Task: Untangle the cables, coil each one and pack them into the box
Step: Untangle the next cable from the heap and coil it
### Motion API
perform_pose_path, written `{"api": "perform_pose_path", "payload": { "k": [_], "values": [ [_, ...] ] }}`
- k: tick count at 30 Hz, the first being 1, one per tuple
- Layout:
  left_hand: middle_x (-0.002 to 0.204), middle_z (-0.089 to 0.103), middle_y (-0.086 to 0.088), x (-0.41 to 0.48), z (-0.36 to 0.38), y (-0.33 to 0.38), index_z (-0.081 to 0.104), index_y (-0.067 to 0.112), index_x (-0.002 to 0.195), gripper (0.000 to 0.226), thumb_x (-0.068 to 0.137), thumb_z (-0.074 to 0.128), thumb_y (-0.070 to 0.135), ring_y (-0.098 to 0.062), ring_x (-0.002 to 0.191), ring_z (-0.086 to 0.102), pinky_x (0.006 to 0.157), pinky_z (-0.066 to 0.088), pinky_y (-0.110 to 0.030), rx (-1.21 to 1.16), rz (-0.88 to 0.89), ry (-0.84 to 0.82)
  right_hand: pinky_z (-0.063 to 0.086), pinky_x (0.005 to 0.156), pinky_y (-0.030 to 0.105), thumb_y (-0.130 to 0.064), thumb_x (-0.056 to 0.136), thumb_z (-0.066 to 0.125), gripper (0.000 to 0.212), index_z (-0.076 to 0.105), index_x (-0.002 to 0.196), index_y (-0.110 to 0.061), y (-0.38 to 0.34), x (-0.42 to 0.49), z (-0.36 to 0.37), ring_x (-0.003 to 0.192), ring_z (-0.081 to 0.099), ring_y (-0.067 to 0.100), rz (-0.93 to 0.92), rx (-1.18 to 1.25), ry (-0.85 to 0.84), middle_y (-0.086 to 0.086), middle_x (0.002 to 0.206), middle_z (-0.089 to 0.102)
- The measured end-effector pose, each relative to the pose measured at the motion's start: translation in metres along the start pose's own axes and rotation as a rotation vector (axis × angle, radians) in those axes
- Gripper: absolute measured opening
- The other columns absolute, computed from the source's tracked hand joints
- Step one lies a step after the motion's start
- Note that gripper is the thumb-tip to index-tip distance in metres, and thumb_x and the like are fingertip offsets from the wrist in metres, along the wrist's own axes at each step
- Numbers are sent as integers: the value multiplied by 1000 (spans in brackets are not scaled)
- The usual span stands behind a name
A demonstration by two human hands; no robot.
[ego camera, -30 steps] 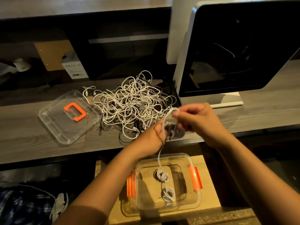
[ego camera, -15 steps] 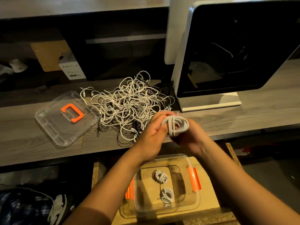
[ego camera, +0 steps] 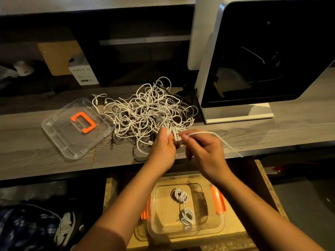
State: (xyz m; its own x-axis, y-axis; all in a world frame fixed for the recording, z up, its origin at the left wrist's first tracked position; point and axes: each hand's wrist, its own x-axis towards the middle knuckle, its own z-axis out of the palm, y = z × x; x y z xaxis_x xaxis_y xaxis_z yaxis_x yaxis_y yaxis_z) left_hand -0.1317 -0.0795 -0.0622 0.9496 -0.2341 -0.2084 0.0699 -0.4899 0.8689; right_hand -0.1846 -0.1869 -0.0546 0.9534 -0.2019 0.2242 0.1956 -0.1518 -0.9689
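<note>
left hand (ego camera: 162,151): fingers (ego camera: 164,134) curled tight round a small white coil (ego camera: 174,136)
right hand (ego camera: 204,151): pinching the coil's loose end (ego camera: 218,137), trailing right of the fingers
tangle (ego camera: 145,113): messy white pile on the surface (ego camera: 272,131), just beyond the fingers
box (ego camera: 163,214): below the fingers, two coiled cables (ego camera: 180,195) inside

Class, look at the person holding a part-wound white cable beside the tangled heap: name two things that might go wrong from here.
1. The left hand grips the coil while the right hand pinches its loose tail; a slip may let the coil spring open.
2. The coil is held at the edge of the tangled heap, so it may snag other loops.
</note>
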Motion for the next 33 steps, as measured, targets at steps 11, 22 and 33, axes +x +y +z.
{"api": "perform_pose_path", "payload": {
  "k": [11, 22, 33],
  "values": [
    [94, 52, -13, -21, -10, 15, 51, 13, 98, 18, 100, 33, 12, -19, 83, 47, 70, 45, -29, -394, 131, -484, 38, 49, 19, -10, 91, 54, 16, 63, 78, -8, -16, 24, -21, 54, 45, 10, 410, 367, 161, 0, 61, 52],
    [98, 65, 1, -11, 9, 21, 59, 15, 111, 37, 100, 25, 24, -10, 88, 50, 78, 35, -26, -1247, -215, -188, 36, 48, 18, -10, 91, 57, 12, 61, 81, -14, 7, 1, 12, 55, 46, 7, 530, 496, 417, -2, 66, 57],
    [77, 62, -8, 2, 17, 18, 58, 8, 103, 21, 97, 38, 6, -16, 65, 57, 56, 45, -24, -1018, -388, 152, 53, 64, 32, -19, 88, 58, 16, 70, 96, -12, 16, -2, -8, 76, 60, 8, -84, -281, -31, -3, 88, 65]
  ]
}}
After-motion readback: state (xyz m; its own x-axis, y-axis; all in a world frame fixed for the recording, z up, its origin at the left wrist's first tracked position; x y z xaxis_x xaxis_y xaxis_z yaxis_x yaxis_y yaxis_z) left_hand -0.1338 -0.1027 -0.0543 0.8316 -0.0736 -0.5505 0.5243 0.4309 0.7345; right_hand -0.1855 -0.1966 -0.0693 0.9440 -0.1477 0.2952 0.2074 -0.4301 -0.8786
